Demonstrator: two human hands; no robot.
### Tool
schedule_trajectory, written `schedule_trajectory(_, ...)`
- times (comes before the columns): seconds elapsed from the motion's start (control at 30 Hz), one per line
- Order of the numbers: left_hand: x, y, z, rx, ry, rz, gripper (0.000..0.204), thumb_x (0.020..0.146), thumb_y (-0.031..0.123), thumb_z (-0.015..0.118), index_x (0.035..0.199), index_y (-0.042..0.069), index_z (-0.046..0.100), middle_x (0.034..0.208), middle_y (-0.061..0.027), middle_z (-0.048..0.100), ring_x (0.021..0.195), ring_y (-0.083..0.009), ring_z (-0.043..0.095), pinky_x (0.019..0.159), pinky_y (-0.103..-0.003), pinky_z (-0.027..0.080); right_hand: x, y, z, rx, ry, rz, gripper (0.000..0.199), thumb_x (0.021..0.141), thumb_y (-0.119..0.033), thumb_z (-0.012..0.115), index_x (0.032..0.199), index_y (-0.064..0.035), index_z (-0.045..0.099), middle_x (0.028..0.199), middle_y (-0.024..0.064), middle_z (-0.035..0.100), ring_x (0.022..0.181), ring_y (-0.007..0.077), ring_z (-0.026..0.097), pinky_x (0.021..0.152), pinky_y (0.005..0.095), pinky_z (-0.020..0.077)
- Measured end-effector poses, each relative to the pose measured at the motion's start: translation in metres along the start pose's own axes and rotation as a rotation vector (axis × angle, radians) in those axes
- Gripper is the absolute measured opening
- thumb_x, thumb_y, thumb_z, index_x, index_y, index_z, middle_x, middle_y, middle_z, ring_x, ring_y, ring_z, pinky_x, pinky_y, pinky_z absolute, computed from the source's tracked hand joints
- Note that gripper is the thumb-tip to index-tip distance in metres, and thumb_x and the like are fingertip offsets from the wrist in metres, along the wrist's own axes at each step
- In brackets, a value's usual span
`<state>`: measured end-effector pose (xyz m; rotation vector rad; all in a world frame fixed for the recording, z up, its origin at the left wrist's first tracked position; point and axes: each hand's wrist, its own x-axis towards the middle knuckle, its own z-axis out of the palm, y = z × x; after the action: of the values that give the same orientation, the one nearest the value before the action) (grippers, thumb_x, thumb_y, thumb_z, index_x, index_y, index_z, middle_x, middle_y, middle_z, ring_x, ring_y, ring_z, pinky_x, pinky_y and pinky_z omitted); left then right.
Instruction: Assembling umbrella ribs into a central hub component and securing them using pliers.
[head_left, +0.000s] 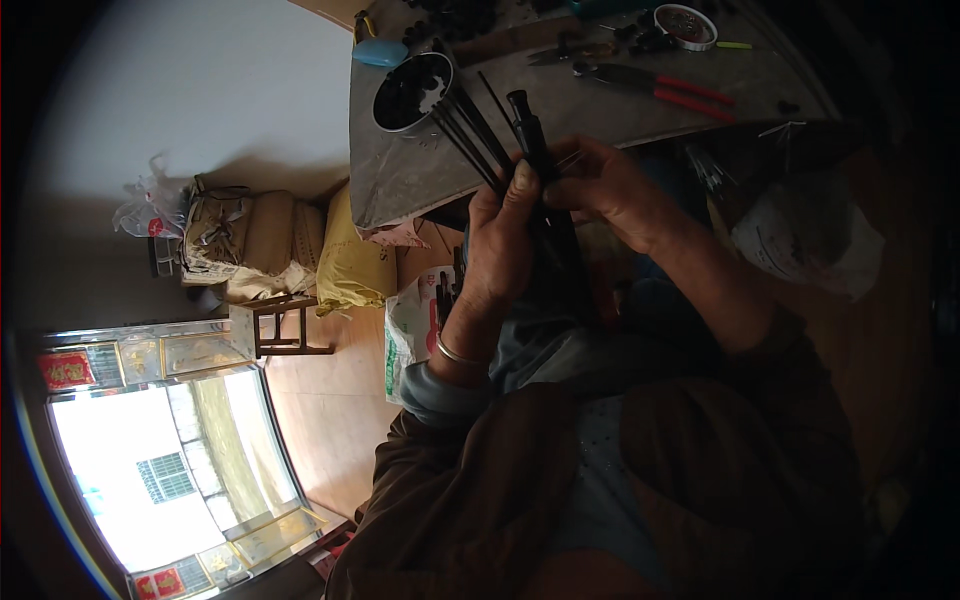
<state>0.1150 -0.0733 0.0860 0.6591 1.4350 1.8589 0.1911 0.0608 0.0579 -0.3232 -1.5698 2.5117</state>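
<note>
My left hand (503,235) is closed round a bundle of thin black rods (468,145), which fan out toward the table; its thumb presses on top. Beside them stands a thicker black shaft (528,125) with a stepped, knobbed end, resembling part of an umbrella frame. My right hand (610,195) pinches at this shaft from the right, its fingertips close to my left thumb. Fine light wires show by the right fingers; whether they are held is hard to tell. The lower part of the bundle runs down into shadow over my lap.
On the table (390,175) stand a white cup (380,115) of small black parts and a round white dish (687,8) of small metal pieces. Red-handled pliers (690,95) lie nearby. Plastic bag (815,235) at right; yellow sack (355,255) and stool (285,325) at left.
</note>
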Motion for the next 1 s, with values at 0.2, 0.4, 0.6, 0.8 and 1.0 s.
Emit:
schedule_trajectory(0.2, -0.007, 0.005, 0.017, 0.184, 0.032, 0.079, 0.045, 0.102, 0.039, 0.037, 0.12, 0.002, 0.055, 0.105, -0.0069, 0.063, 0.092, -0.0117, 0.058, 0.082, -0.024, 0.046, -0.004, -0.005, 0.002, 0.015, 0.029, 0.002, 0.049, 0.075, -0.016, 0.078, 0.115, -0.0038, 0.052, 0.092, 0.0025, 0.064, 0.08, 0.0103, 0.061, 0.066, 0.0248, 0.0494)
schedule_trajectory(0.4, 0.008, -0.009, -0.009, -0.114, -0.247, -0.005, 0.049, 0.102, 0.041, 0.035, 0.12, -0.002, 0.051, 0.107, -0.0143, 0.064, 0.086, -0.0195, 0.062, 0.078, -0.03, 0.049, -0.009, -0.016, -0.001, -0.104, -0.009, 0.024, 0.044, 0.077, -0.01, 0.075, 0.112, -0.002, 0.05, 0.087, 0.0043, 0.061, 0.072, 0.0093, 0.059, 0.059, 0.0242, 0.0484)
schedule_trajectory(0.6, 0.009, -0.011, -0.007, -0.215, -0.263, -0.036, 0.05, 0.101, 0.039, 0.037, 0.124, -0.004, 0.05, 0.108, -0.0148, 0.063, 0.087, -0.0202, 0.062, 0.081, -0.031, 0.049, -0.01, -0.005, 0.008, -0.083, 0.076, -0.088, 0.047, 0.076, -0.011, 0.078, 0.111, 0.0003, 0.048, 0.083, 0.0047, 0.062, 0.073, 0.0111, 0.061, 0.065, 0.0238, 0.0508)
schedule_trajectory(0.8, 0.008, -0.008, -0.006, 0.02, 0.004, 0.029, 0.042, 0.1, 0.036, 0.045, 0.121, 0.001, 0.057, 0.106, -0.0072, 0.064, 0.092, -0.0106, 0.059, 0.081, -0.025, 0.049, -0.016, 0.019, 0.013, -0.244, 0.269, -0.36, 0.035, 0.083, -0.016, 0.073, 0.107, 0.0002, 0.054, 0.085, 0.0049, 0.063, 0.081, 0.0114, 0.062, 0.074, 0.0235, 0.0509)
schedule_trajectory(1.0, 0.008, -0.014, -0.007, 0.014, 0.058, 0.082, 0.041, 0.099, 0.034, 0.049, 0.119, 0.0, 0.058, 0.103, -0.0058, 0.064, 0.091, -0.0104, 0.058, 0.079, -0.024, 0.049, -0.019, 0.014, 0.016, -0.399, 0.247, -0.285, 0.018, 0.088, -0.019, 0.068, 0.091, -0.001, 0.063, 0.073, 0.0013, 0.061, 0.066, 0.0053, 0.054, 0.059, 0.0206, 0.0436)
